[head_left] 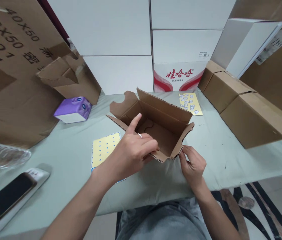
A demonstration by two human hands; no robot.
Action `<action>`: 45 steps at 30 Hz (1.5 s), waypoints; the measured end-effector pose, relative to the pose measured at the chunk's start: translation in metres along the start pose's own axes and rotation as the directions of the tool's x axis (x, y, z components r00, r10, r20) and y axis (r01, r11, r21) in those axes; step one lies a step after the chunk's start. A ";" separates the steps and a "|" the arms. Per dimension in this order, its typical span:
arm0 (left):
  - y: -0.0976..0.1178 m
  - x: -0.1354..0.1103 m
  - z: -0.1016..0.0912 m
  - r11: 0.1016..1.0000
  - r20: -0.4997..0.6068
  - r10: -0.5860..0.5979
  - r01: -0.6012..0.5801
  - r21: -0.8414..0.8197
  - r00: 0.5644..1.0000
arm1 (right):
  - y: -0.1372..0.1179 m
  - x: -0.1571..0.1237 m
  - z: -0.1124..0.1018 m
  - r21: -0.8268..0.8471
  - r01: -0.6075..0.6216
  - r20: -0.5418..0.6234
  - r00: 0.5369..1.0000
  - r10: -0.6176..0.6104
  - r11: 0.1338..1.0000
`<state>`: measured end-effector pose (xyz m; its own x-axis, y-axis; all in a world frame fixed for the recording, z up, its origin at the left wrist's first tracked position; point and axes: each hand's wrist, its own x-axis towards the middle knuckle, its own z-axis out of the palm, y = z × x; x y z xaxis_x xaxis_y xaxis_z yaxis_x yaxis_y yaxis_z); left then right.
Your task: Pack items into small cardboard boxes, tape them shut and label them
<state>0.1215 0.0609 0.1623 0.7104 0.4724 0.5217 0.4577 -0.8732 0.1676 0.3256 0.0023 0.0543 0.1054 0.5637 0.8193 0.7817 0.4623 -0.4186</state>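
An open brown cardboard box [166, 133] sits tilted in front of me, its flaps standing up and outward. My left hand [139, 143] grips the near flap, index finger stretched over the opening and a ring on one finger. With thumb and fingers pinched, my right hand [192, 163] holds the box's near right corner by the edge of its side flap. Inside the box I see bare brown walls and a curved dark line on the bottom. Under my left forearm, partly hidden, lies a yellow patterned sheet [103, 150].
A purple tissue pack [73, 109] and an open carton [81, 78] stand back left. Another yellow sheet [190, 104] lies behind the box. Long brown boxes [246, 106] line the right; white boxes [118, 75] wall the back. A dark-screened device [8, 200] is front left.
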 end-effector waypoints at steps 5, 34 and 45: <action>-0.001 0.000 0.002 0.998 0.012 0.064 -0.064 0.014 0.998 | -0.002 0.001 0.001 -0.016 -0.008 -0.019 1.000 0.008 1.000; -0.003 0.004 -0.001 1.000 0.077 0.024 -0.024 -0.009 0.997 | -0.001 0.002 0.003 0.071 -0.119 -0.020 0.992 0.121 0.990; 0.042 0.035 -0.010 0.979 0.338 -0.117 0.051 0.200 0.934 | 0.003 -0.009 0.014 0.300 -0.333 0.086 0.943 0.322 0.894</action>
<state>0.1599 0.0394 0.1959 0.7904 0.5842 0.1845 0.5907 -0.8066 0.0232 0.3184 0.0086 0.0397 0.2986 0.7389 0.6040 0.4795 0.4310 -0.7644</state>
